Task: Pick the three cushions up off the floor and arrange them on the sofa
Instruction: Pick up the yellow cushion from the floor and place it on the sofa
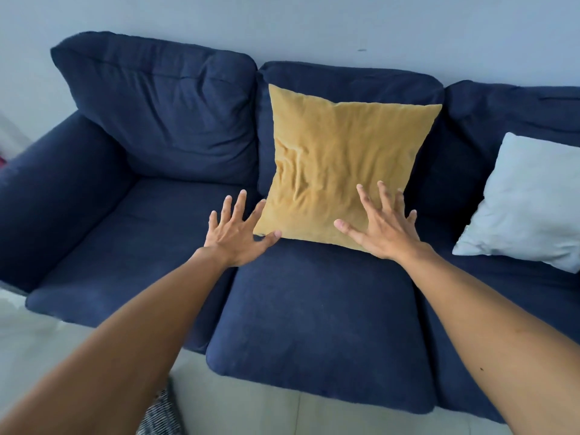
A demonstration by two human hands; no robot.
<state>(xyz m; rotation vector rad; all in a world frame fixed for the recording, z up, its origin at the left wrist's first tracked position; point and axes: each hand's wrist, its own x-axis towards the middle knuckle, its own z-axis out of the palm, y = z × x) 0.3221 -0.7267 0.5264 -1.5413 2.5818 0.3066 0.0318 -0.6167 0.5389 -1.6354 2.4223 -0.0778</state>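
- Pale grey cushion (527,199): right side cut off by the frame edge; full shape not visible.
- Sofa (314,324): right end runs out of frame; only the left armrest shows.
- Black-and-white patterned fabric (160,412) at bottom edge: mostly hidden behind the left forearm and cropped; cannot tell what it is.
- Yellow cushion (342,158): lower right corner covered by the right hand (386,230).
- Reddish item (2,161) at left edge: a sliver only, unidentifiable.

Head view, steeply down over sofa (314,309)
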